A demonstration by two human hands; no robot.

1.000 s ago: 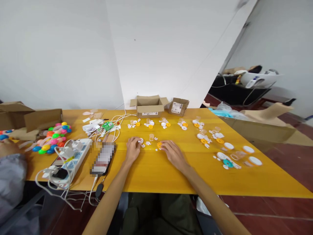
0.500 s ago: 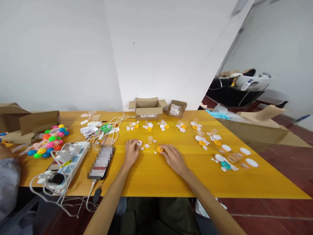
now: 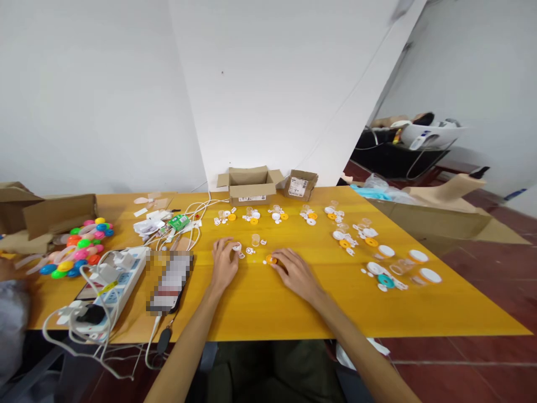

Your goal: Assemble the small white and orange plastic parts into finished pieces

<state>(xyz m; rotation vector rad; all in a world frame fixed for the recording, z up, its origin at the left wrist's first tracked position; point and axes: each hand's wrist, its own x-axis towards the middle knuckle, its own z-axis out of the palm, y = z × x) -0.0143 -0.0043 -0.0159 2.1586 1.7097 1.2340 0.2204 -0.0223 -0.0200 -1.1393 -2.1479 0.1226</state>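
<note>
My left hand [image 3: 224, 262] rests on the yellow table [image 3: 260, 296], its fingers curled round a small white round part [image 3: 236, 246]. My right hand [image 3: 293, 272] lies a little to the right, fingertips pinched on a small orange ring [image 3: 271, 259]. Between the hands lie tiny white gear-like pieces [image 3: 250, 251] and a small clear cup [image 3: 255, 239].
Further back sit groups of small white and orange parts [image 3: 308, 216], two open cardboard boxes [image 3: 250, 185], and more parts with a teal disc [image 3: 385, 281] at right. At left lie a phone [image 3: 170, 281], a power strip [image 3: 109, 277] with cables, and colourful plastic pieces [image 3: 79, 249].
Both hands have stayed on their small parts; the view has shifted slightly, and the right hand drew the orange ring a little nearer.
</note>
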